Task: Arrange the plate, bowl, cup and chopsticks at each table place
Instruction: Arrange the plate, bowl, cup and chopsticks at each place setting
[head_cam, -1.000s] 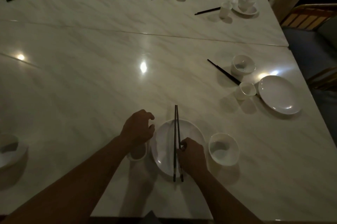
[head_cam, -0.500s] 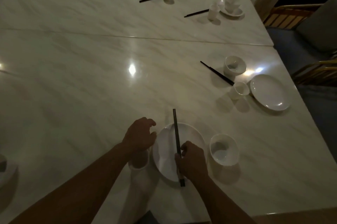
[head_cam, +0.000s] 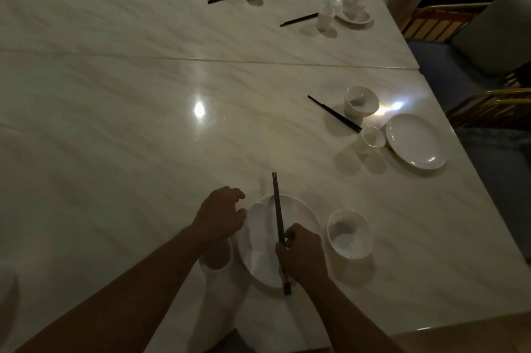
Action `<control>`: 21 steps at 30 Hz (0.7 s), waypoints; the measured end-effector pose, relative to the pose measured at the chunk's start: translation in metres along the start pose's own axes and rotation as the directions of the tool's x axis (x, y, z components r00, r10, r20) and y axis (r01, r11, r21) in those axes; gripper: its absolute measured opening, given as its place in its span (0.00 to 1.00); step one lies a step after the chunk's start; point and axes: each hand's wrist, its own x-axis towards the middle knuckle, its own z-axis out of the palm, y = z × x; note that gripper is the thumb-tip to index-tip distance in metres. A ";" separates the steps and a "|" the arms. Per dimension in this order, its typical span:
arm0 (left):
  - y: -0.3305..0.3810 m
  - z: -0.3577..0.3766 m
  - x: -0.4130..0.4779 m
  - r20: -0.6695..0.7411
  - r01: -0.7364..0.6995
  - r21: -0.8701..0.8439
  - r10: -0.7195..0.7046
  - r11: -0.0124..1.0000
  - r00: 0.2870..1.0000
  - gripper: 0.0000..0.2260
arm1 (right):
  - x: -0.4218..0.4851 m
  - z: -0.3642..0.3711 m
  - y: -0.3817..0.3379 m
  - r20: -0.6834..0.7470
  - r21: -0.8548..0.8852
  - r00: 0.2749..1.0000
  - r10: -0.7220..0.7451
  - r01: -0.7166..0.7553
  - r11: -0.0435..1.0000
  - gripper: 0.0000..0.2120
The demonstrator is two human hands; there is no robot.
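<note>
- Pale marble table (head_cam: 143, 151) is seen in dim light, with the nearest plate (head_cam: 301, 214) close to its front edge.
- Across this plate the chopsticks (head_cam: 277, 209) are laid, their tips reaching past its far rim and their butts past its near rim.
- A second ago the two sticks were slightly parted; now they are closed into one tight pair, tilted a little.
- They are pinched over the plate's near half by the right hand (head_cam: 304, 255), with fingers curled round them.
- At the plate's left rim the left hand (head_cam: 218, 214) is kept above the cup (head_cam: 215, 263), fingers loosely curled and nothing gripped.
- Just right of the plate, the bowl (head_cam: 349, 234) is left untouched.
- Squaring the pair is judged done; it has yet to be set in its place beside the plate.
</note>
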 end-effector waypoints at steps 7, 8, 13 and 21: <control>0.000 0.002 0.003 -0.033 -0.013 0.008 0.013 1.000 0.999 0.18 | 0.001 0.000 0.000 0.013 -0.008 1.000 -0.003 0.003 1.000 0.12; 0.000 0.002 0.003 -0.034 -0.015 0.011 0.016 1.000 0.999 0.18 | 0.002 0.000 0.000 0.014 -0.011 1.000 -0.003 0.003 1.000 0.12; 0.004 0.000 0.004 -0.033 -0.024 -0.007 0.024 1.000 0.999 0.23 | 0.001 -0.001 -0.001 -0.005 -0.030 1.000 -0.012 0.012 0.999 0.10; 0.006 0.003 0.004 -0.019 -0.014 -0.015 0.014 1.000 1.000 0.23 | 0.002 -0.002 -0.001 0.024 -0.027 1.000 -0.016 0.016 0.999 0.08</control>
